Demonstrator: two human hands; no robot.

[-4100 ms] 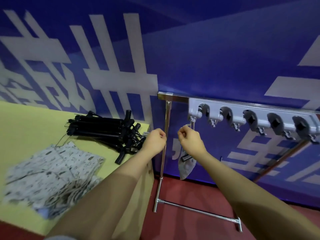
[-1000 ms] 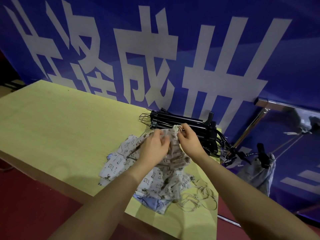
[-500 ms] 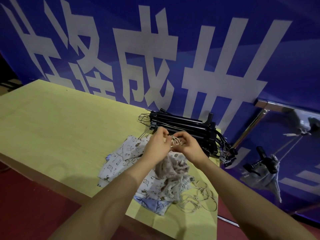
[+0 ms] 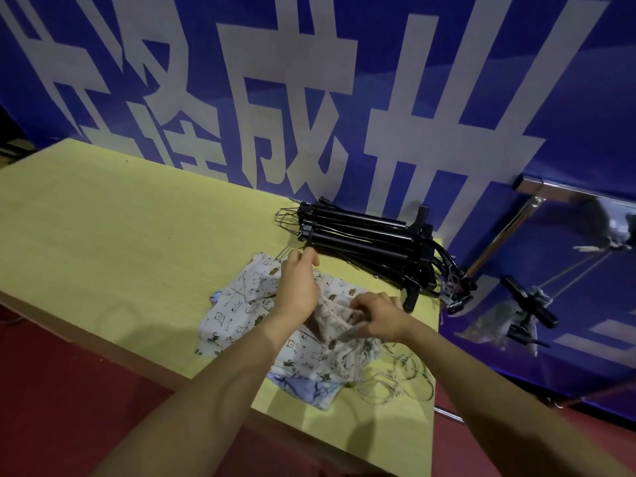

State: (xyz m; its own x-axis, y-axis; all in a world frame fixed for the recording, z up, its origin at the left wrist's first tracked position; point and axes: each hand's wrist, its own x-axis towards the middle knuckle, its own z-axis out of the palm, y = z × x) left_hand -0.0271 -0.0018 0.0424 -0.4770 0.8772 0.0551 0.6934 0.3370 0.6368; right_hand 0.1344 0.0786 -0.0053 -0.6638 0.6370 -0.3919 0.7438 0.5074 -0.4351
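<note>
Both hands have come apart since half a second ago: they were bunched together up by the hangers, and now the right hand [image 4: 380, 318] has dropped toward the near right part of the table [image 4: 120, 235] while the left hand [image 4: 298, 282] is higher up, close to the far edge. Between them stretches a beige pouch [image 4: 332, 313], rumpled and lifted a little off the pile of printed pouches [image 4: 241, 304] that lies spread toward the table's right end. The right hand has its fingers curled into the pouch's cloth, gripping a fold of it. The left hand has thumb and fingertips pressed together in a pinch at the pouch's upper end; it is probably the cord it pinches, though that is too fine to make out from here. Loose loops of cord [image 4: 399, 376] trail from the pile across the near right corner. A stack of black hangers [image 4: 361, 241] lies along the far edge near the right corner, just beyond the left hand's fingertips. Behind stands a blue banner [image 4: 309, 98] with large white characters, and past the table's right end a metal rack [image 4: 499, 235] carries one grey pouch [image 4: 499, 318] hanging from it, blurred.
</note>
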